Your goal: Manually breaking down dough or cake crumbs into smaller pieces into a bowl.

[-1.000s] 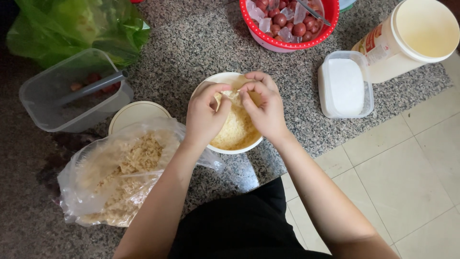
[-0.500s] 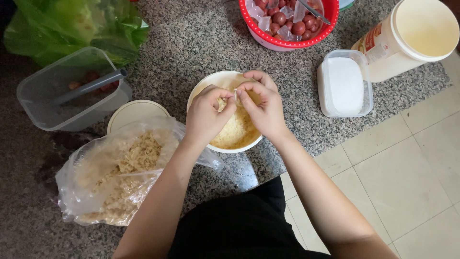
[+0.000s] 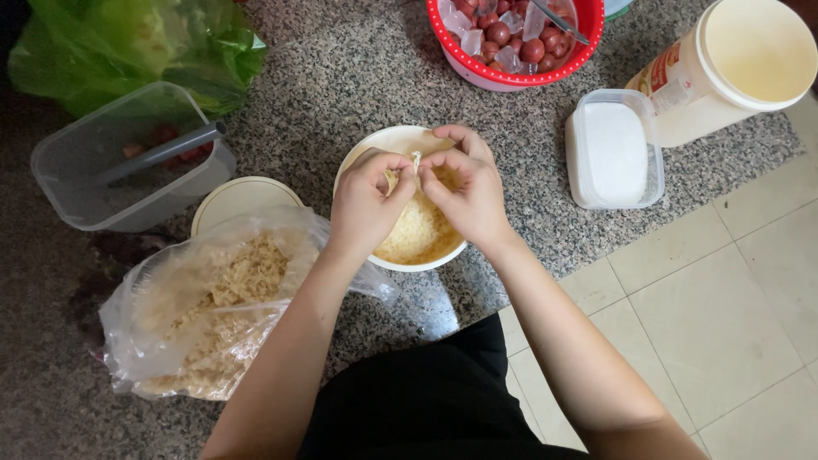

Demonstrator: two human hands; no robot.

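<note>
Right now, from my head camera, my left hand [image 3: 365, 203] and right hand [image 3: 464, 192] meet over the cream bowl [image 3: 375, 149] near the counter's front edge, fingertips pinched narrow on a small pale piece [image 3: 415, 162] between them. Yellow crumbly noodles [image 3: 417, 230] fill the bowl beneath. I judge the piece light and brittle, best pinched gently at its ends. Toward the counter's left front corner lies a clear bag [image 3: 204, 315] of the same crumbs.

Both hands [image 3: 417, 200] over noodle bowl [image 3: 388, 145] (granite counter [image 3: 341, 77])
</note>
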